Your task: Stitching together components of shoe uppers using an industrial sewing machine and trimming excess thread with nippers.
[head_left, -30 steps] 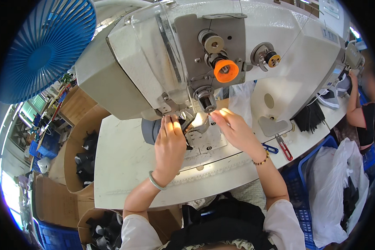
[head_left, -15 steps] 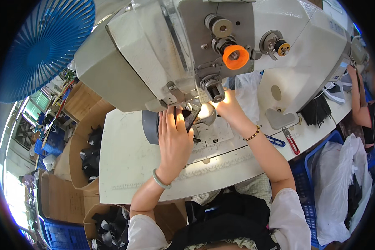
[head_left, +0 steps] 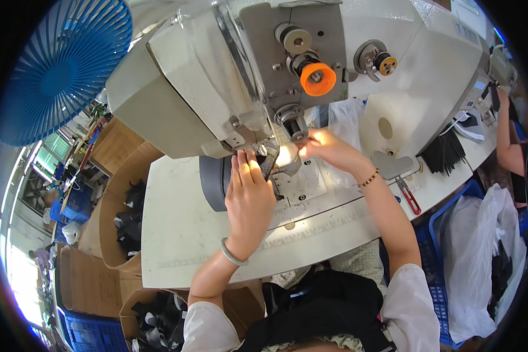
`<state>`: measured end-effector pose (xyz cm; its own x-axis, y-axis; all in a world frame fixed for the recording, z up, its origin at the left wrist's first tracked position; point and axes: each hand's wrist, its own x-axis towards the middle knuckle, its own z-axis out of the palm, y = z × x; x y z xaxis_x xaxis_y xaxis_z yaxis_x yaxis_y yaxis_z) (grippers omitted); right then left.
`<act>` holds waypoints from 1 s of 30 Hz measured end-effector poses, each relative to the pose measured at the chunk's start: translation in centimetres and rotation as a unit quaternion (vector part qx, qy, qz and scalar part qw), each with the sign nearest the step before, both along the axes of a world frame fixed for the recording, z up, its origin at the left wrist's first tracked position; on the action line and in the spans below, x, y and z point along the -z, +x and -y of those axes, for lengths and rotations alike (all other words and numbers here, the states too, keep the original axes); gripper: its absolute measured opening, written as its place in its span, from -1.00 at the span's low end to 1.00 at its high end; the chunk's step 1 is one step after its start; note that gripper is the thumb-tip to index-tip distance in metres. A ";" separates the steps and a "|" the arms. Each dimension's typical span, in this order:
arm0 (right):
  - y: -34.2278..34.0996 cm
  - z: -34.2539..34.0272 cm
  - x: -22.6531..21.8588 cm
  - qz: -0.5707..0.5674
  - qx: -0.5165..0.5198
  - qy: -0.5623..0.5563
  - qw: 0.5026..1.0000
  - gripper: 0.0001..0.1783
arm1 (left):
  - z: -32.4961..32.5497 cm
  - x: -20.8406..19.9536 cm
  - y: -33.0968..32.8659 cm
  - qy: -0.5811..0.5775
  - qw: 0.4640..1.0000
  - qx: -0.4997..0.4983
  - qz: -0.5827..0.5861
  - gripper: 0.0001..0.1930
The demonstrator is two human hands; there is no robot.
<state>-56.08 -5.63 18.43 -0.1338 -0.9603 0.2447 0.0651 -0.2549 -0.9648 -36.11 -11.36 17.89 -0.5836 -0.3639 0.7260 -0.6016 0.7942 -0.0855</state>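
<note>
My left hand (head_left: pixel 250 196) lies with its fingers stretched over a dark grey padded piece (head_left: pixel 215 185), which looks like a shoe upper, beneath the head of a sewing machine (head_left: pixel 196 88). The fingertips reach close to the lit needle area. My right hand (head_left: pixel 334 154) is on the other side of the needle, thumb and fingers drawn together by the lamp-lit metal; what they pinch, if anything, cannot be made out. The inner edge of the grey piece shows beside the needle, while the rest is under my left hand and the machine head.
A red-handled tool (head_left: pixel 409 195) lies on the white table (head_left: pixel 176 234) at right, near black strips (head_left: pixel 443 154). Cardboard boxes (head_left: pixel 91 273) holding dark pieces stand at left. A blue crate (head_left: pixel 437 276) with plastic bags is at right. A blue fan (head_left: pixel 58 76) is at far left; another person's arm (head_left: pixel 504 132) shows at far right.
My right hand has drawn slightly right, and its fingers show more. My right forearm now covers most of the blue-handled tool. More of the grey piece shows left of my left hand.
</note>
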 end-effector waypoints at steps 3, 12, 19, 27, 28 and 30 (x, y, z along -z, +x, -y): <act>0.5 -0.9 -0.9 -0.218 -0.022 -0.009 0.976 -0.28 | -0.5 -0.2 -0.5 -0.041 0.998 -0.039 0.023 -0.52; -2.8 -1.6 0.5 -0.244 0.043 -0.053 0.967 -0.27 | -0.2 -4.1 0.8 0.043 0.997 0.054 0.040 -0.62; 1.1 -12.6 6.0 -0.482 0.341 0.048 0.806 -0.54 | 6.7 -5.1 4.0 0.158 0.980 0.104 0.057 -0.60; -0.1 -15.1 13.9 -0.613 0.447 0.115 0.641 -0.78 | 5.0 -5.5 2.5 0.115 0.980 0.132 0.091 -0.47; -0.4 -15.3 13.7 -0.613 0.429 0.108 0.654 -0.79 | 4.8 -5.2 2.6 0.097 0.985 0.124 0.070 -0.47; -0.4 -15.6 13.5 -0.613 0.412 0.100 0.667 -0.80 | 5.1 -4.6 2.6 0.078 0.989 0.118 0.048 -0.48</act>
